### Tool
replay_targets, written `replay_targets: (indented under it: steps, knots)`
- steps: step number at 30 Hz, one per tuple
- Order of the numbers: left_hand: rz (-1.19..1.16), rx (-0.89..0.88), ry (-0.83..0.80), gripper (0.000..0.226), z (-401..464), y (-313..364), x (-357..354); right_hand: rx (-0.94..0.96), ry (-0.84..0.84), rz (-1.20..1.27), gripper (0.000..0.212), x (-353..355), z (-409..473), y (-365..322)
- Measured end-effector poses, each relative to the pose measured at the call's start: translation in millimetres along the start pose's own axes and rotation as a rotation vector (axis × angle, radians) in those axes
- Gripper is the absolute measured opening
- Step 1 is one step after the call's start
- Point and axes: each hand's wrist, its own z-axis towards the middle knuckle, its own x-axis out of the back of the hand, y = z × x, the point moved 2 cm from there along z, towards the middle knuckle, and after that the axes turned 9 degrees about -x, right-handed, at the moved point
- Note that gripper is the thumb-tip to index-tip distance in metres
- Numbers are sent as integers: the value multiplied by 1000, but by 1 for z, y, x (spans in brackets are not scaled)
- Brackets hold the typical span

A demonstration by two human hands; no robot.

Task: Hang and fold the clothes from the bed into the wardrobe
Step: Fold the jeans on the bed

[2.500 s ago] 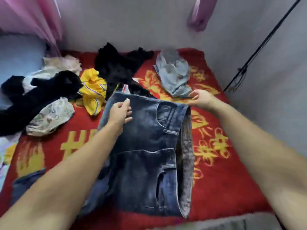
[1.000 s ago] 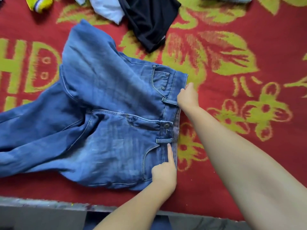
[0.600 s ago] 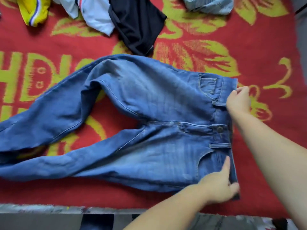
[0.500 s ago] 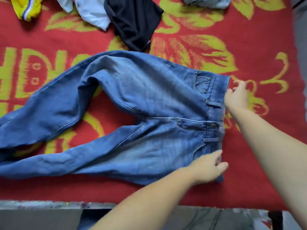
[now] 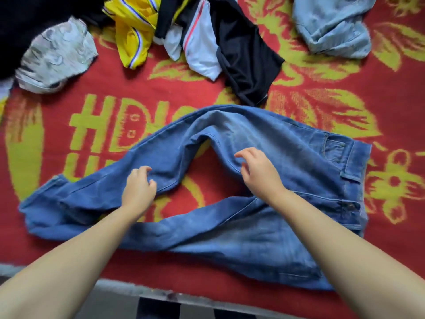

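A pair of blue jeans (image 5: 287, 171) lies spread on the red and yellow bed cover (image 5: 96, 125), waistband to the right, both legs running left with a gap between them. My left hand (image 5: 139, 187) pinches the near edge of the far leg, about halfway along it. My right hand (image 5: 259, 172) hovers over the same leg close to the crotch, fingers curled and apart, holding nothing.
Along the far side lie a grey patterned garment (image 5: 57, 58), a yellow striped one (image 5: 133, 31), a black and white top (image 5: 230, 49) and a light blue denim piece (image 5: 331, 24). The bed's grey front edge (image 5: 138, 288) runs below my forearms.
Both hands have left the waistband on the right and moved left onto the far leg. The jeans now lie spread wider, and the view has pulled back.
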Motion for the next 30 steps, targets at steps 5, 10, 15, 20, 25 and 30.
replay_targets:
  steps: [5,10,15,20,25,30]
  knots:
    - [76,-94,-74,61,38,-23,7,49,-101,-218,62,-37,36,-55]
    - [257,-10,-231,70,71,-85,22,16,-148,-649,63,-84,78,-92]
    - [-8,-259,-429,22,88,-149,52,-129,-189,-855,29,-118,85,-105]
    - [-109,-345,-111,25,131,-148,117,-154,-321,-737,28,-126,69,-110]
    - [-57,-576,49,25,200,-134,166,-148,-664,-686,31,-146,56,-126]
    - [-26,-103,210,46,193,-193,133,-275,-503,-461,27,-141,109,-148]
